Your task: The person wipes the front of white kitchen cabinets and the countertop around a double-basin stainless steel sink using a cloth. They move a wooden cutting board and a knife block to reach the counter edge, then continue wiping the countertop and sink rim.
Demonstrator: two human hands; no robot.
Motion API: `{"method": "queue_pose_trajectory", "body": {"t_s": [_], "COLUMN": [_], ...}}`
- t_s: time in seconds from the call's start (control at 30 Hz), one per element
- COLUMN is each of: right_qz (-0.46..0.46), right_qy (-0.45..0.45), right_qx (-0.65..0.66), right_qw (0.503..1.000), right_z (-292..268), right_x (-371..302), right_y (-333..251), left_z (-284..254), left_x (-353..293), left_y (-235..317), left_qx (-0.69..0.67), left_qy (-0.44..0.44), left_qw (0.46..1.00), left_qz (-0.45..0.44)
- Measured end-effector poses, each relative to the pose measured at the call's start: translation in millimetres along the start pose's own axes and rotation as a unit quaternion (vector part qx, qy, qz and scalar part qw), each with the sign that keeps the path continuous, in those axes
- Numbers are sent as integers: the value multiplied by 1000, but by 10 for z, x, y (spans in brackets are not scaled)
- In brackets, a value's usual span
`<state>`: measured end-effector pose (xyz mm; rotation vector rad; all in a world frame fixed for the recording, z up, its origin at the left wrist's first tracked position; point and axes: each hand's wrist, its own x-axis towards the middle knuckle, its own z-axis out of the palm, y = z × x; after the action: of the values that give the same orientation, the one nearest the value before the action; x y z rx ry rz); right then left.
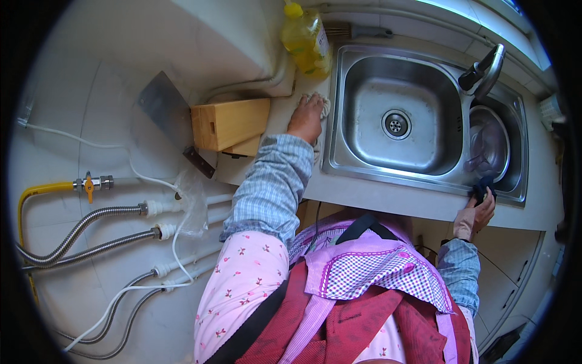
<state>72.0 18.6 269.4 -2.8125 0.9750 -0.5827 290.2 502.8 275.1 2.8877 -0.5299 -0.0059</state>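
My left hand (308, 118) presses down on a whitish cloth (326, 108) on the counter, just left of the steel sink (333, 159). Its fingers are bent over the cloth. At the sink's front right corner, my right hand (483, 211) grips a small dark blue cloth (484, 189). Most of that cloth is covered by the fingers or in shadow. Close by, a clear bowl (498, 130) sits in the smaller right basin. The large basin shows a round drain (396, 124). A dark curved faucet (490, 73) stands at the back between the basins.
Behind my left hand stands a bottle of yellow liquid (306, 45), with a whisk (357, 30) lying beside it. Left are a wooden knife block (233, 123) and a cleaver (165, 112). Several metal hoses (91, 224) and a yellow gas pipe (45, 189) run along the left wall.
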Motion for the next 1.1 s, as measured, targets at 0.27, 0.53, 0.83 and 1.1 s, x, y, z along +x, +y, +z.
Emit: {"method": "queue_pose_trajectory", "body": {"t_s": [0.27,0.53,0.83,1.1], "right_qz": [5,-13,16,12], "right_qy": [16,24,7,14], "right_qx": [-12,2,-18,-15], "right_qw": [1000,1000,1000,1000], "right_z": [41,62,88,74], "right_x": [6,16,22,20], "right_y": [22,50,46,45], "left_z": [14,-60,-71,14], "left_x": [259,-1176,-674,-546], "left_y": [100,475,-165,-336], "left_qx": [-52,-101,-15,-15], "left_qy": [8,59,29,78], "left_qw": [993,993,997,986], "left_qz": [-109,-13,-75,-145]}}
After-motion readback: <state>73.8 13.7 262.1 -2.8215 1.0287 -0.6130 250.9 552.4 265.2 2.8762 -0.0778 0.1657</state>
